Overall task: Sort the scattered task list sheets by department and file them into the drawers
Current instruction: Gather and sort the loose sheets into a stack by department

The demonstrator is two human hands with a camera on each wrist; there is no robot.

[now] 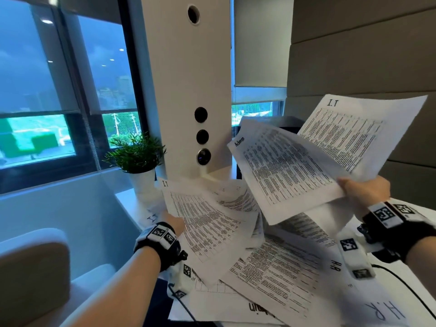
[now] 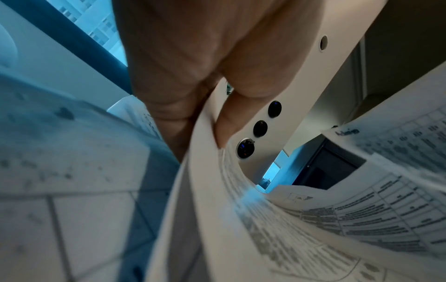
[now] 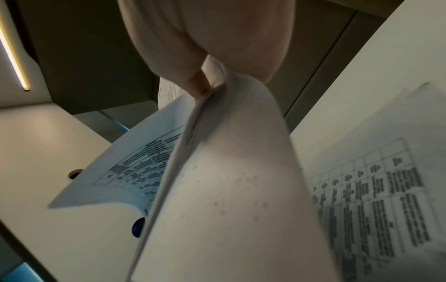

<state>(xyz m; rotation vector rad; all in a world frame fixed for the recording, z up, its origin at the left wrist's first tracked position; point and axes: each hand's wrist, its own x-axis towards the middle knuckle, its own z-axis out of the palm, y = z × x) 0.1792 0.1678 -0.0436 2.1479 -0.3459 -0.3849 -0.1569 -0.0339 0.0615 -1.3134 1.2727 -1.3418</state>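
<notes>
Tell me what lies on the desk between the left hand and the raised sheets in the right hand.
In the head view, loose overlapping task sheets cover that stretch, between the left hand pinching an I.T sheet and the right hand.

A white worktop (image 1: 422, 215) carries overlapping printed sheets (image 1: 271, 267) headed I.T and H.R, spread below both grips. A potted plant (image 1: 138, 159) stands beyond the left grip (image 1: 173, 223), beside a white column (image 1: 188, 79).

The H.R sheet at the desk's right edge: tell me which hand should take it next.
Neither hand is free, but probably the right. The right hand, pinching the Admin sheet and an I.T sheet, hovers nearest the H.R sheet. The left hand grips another I.T sheet at the far side.
</notes>
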